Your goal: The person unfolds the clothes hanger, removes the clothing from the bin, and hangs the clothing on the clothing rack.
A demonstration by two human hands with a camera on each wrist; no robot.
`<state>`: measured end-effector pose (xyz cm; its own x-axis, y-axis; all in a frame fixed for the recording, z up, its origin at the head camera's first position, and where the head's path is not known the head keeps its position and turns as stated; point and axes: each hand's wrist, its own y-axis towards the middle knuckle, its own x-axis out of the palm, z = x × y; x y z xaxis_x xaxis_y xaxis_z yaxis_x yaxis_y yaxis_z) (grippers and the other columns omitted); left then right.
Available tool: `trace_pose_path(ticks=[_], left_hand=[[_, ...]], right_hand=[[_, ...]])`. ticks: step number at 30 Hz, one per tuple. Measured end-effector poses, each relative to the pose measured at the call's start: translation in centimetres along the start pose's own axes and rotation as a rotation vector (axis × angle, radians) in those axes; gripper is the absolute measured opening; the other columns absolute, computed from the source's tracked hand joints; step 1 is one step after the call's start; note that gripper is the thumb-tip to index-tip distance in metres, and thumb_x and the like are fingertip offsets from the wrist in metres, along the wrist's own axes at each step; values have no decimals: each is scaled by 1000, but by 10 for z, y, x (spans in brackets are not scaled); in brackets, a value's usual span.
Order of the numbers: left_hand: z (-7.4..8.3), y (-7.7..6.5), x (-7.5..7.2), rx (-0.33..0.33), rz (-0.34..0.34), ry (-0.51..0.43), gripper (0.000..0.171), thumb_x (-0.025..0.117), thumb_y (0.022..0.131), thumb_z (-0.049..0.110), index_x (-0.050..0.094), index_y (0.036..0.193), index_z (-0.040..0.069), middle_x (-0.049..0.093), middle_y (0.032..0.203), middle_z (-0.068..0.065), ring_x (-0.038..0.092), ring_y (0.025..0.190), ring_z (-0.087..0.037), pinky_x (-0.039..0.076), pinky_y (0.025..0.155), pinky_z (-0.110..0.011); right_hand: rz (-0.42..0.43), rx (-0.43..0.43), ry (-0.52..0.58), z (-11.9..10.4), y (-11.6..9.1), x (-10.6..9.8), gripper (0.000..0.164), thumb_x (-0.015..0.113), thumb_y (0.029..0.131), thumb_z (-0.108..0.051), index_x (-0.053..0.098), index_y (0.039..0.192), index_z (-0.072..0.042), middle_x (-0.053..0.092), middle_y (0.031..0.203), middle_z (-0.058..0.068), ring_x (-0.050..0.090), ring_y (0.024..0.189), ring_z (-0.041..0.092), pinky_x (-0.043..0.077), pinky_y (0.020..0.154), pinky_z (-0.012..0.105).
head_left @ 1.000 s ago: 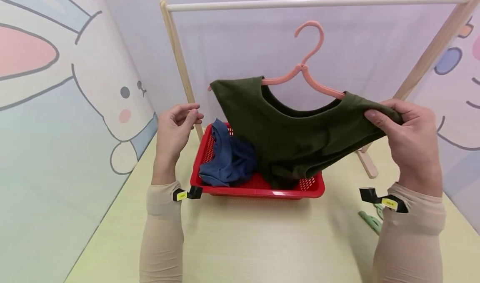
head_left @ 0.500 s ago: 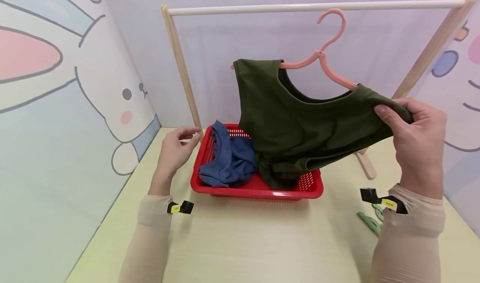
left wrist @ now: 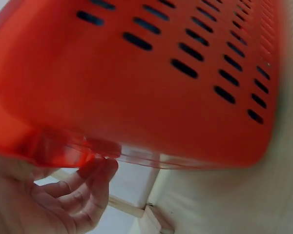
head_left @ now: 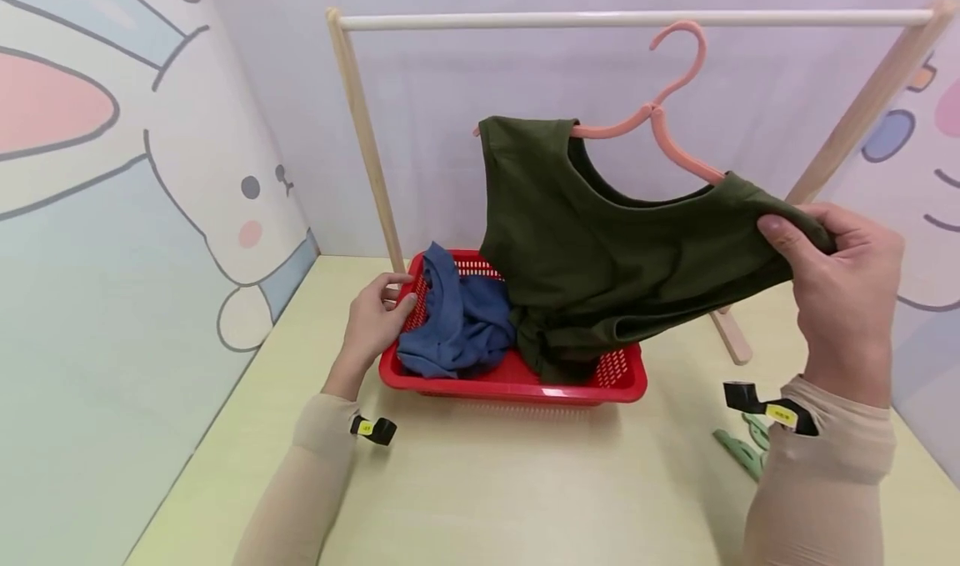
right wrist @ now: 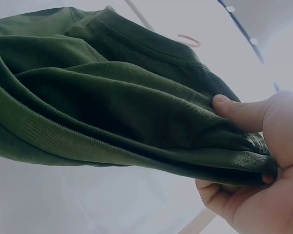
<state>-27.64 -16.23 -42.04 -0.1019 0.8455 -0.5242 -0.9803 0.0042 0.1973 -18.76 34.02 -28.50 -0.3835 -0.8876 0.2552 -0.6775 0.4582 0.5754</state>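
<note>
My right hand point(head_left: 851, 274) pinches one shoulder of a dark green sleeveless top point(head_left: 592, 241), thumb in front and fingers behind. A pink clothes hanger point(head_left: 686, 149) runs through the top's neck, its hook up near the rod and one tip poking out at the left shoulder. The top's lower part hangs bunched into a red plastic basket point(head_left: 510, 389), beside a crumpled blue garment point(head_left: 465, 324). At the basket's left end, my left hand point(head_left: 378, 320) holds the rim; in the left wrist view its fingers point(left wrist: 90, 195) curl at the rim's underside.
Behind the basket stands a rack with a white rod point(head_left: 525, 21) and wooden legs point(head_left: 363, 132). A wooden foot point(head_left: 731, 337) rests at the right. Green plastic pieces point(head_left: 742, 449) lie beside my right forearm. A painted wall point(head_left: 202, 299) borders the table's left.
My left hand has come down and right onto the basket rim. The top and hanger have shifted right and the left shoulder has risen, with my right hand still holding the other shoulder.
</note>
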Motion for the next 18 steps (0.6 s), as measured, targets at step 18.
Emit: trace_pose_path(ticks=[18], left_hand=[[-6,0,-1,-86,-5,-74,38,68,112,32,68,147,17,75,127,-23,78,108,-35,64,99,-47]], right_hand=[[153,-28,-361,-14,1,-4,17,91,89,-1,82,98,12,74,76,-1,63,62,10,51,62,17]])
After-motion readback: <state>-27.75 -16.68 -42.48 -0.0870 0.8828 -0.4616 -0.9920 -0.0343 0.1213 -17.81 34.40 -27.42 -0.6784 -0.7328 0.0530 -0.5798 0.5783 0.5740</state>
